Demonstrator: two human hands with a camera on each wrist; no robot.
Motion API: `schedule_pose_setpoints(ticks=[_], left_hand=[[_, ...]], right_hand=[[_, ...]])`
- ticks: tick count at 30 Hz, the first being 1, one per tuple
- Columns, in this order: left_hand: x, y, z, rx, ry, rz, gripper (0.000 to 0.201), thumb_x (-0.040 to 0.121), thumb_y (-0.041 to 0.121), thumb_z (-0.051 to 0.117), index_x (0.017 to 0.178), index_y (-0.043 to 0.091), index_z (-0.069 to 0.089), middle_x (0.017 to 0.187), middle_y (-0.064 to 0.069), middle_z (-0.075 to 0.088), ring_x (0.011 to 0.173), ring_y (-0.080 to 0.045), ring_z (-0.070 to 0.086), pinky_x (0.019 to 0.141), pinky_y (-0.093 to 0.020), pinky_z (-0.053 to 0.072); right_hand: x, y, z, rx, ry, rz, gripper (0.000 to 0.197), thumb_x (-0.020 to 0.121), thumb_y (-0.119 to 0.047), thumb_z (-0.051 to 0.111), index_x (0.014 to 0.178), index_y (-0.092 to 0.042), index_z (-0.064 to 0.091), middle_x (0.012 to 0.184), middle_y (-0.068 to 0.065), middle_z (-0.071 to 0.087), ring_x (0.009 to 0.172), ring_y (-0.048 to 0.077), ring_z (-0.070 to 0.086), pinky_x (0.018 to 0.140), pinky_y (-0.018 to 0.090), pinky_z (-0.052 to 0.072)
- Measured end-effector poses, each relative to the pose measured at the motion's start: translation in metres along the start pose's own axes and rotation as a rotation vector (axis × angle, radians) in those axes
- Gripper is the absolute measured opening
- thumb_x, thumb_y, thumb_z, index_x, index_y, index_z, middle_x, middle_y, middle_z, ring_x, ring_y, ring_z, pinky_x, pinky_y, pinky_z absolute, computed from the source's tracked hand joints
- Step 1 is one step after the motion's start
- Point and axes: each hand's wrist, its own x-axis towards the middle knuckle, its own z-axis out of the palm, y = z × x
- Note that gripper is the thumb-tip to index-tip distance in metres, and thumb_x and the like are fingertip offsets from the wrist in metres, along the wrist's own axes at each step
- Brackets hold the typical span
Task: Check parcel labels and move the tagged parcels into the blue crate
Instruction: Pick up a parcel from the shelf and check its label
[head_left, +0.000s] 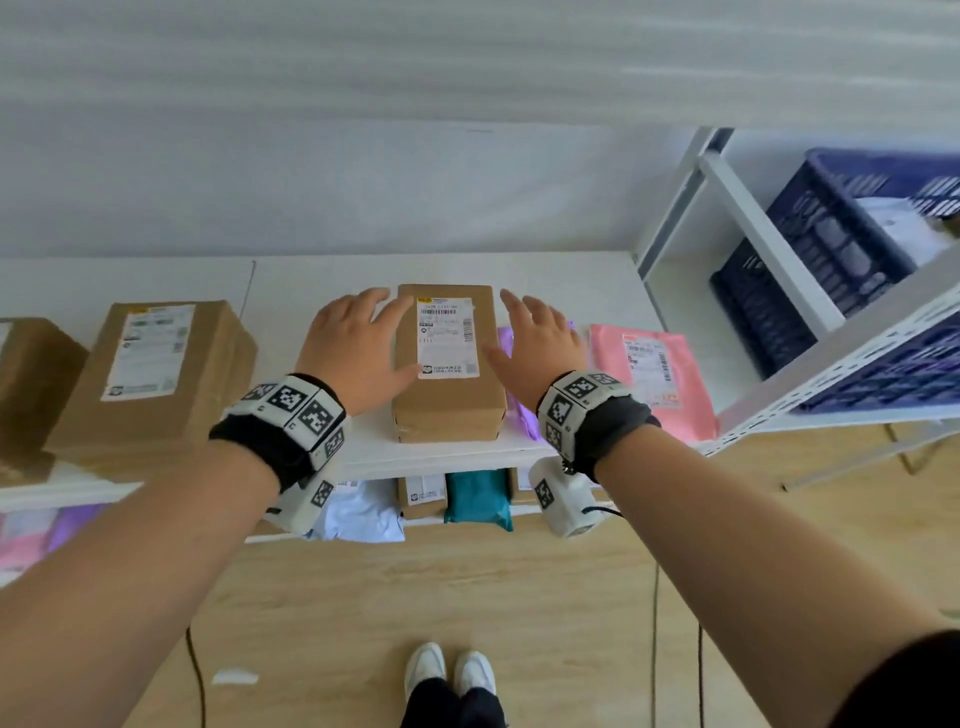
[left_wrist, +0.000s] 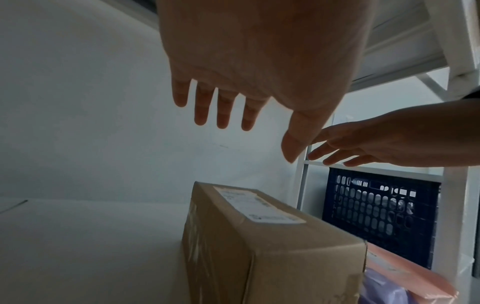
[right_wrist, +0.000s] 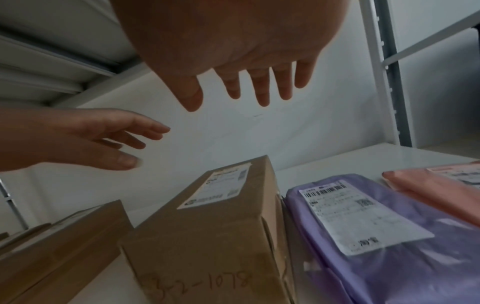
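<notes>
Cardboard parcel (head_left: 449, 364) unlifted between hands | left hand (head_left: 358, 349), right hand (head_left: 535, 347) spread above it, grasping nothing | blue crate (head_left: 852, 244) right of right hand, something pale inside | several parcels remain.

Both bare forearms stretched forward, each wrist wrapped in a dark band carrying marker-printed blocks. Left hand (head_left: 358, 348) held palm down with fingers (left_wrist: 223, 111) straight and slightly spread, thumb angled inward toward the other hand, gripping nothing. Right hand (head_left: 535, 349) level with it and well apart, fingers (right_wrist: 262, 90) likewise straight and splayed, thumb pointing inward, palm down, empty.
</notes>
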Motion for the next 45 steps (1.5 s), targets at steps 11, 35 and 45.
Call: schedule_pose_setpoints(ticks=[11, 35, 45], left_hand=[[0.013, -0.008, 0.044, -0.147, -0.167, -0.097, 0.089, 0.087, 0.060, 0.054, 0.153, 0.018, 0.011, 0.158, -0.010, 0.020, 0.141, -0.031, 0.028, 0.114, -0.047, 0.030], [0.031, -0.014, 0.054, -0.772, -0.311, -0.207, 0.114, 0.074, 0.020, 0.081, 0.154, 0.022, 0.000, 0.156, -0.004, 0.029, 0.128, -0.028, 0.049, 0.109, -0.047, 0.039], [0.017, -0.012, 0.005, -0.800, -0.028, -0.126, 0.118, 0.069, 0.017, 0.086, 0.152, 0.033, 0.004, 0.145, -0.008, 0.031, 0.113, -0.017, 0.048, 0.085, -0.024, 0.043]], right_hand=[[0.017, 0.017, 0.050, 0.157, -0.152, 0.099, 0.072, 0.095, -0.046, 0.046, 0.152, -0.021, 0.010, 0.154, 0.007, 0.027, 0.140, 0.030, 0.028, 0.114, 0.047, 0.027], [0.042, 0.018, 0.071, 0.652, -0.182, 0.179, 0.071, 0.093, -0.011, 0.056, 0.151, -0.021, 0.016, 0.149, 0.005, 0.039, 0.131, 0.023, 0.045, 0.107, 0.044, 0.040], [0.032, 0.003, 0.020, 0.696, 0.025, 0.020, 0.081, 0.085, -0.006, 0.065, 0.151, -0.019, 0.018, 0.143, 0.011, 0.037, 0.134, 0.020, 0.036, 0.107, 0.044, 0.040]])
